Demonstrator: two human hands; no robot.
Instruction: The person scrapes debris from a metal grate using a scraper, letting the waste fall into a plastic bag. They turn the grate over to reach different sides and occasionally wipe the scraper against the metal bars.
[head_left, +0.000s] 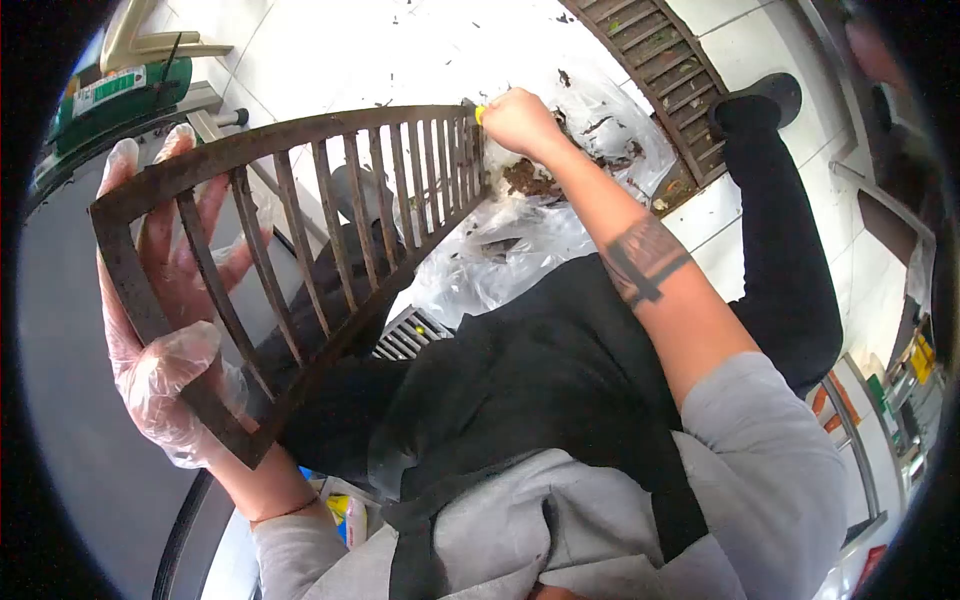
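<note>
A long, brown, rusty metal drain grate (pixel 310 132) is raised at a slant over my legs. My left hand (pixel 170 360), in a clear plastic glove, holds its near end: the thumb wraps the end bar and the fingers stretch up behind the slats. Bare of any glove, my right hand (pixel 522 124) is a fist at the grate's far end. It grips a small tool with a yellow part (pixel 480 115) showing; its working end is mostly hidden against the grate. Below lies a crumpled clear plastic bag (pixel 500 250) with brown dirt and debris (pixel 530 180) on it.
Another rusty grate (pixel 680 85) lies on the white tiled floor (pixel 330 50) near my right foot. Scraps of debris dot the tiles. A green box (pixel 125 100) stands at upper left, above a grey panel (pixel 90 300). A smaller slatted piece (pixel 405 335) shows between my legs.
</note>
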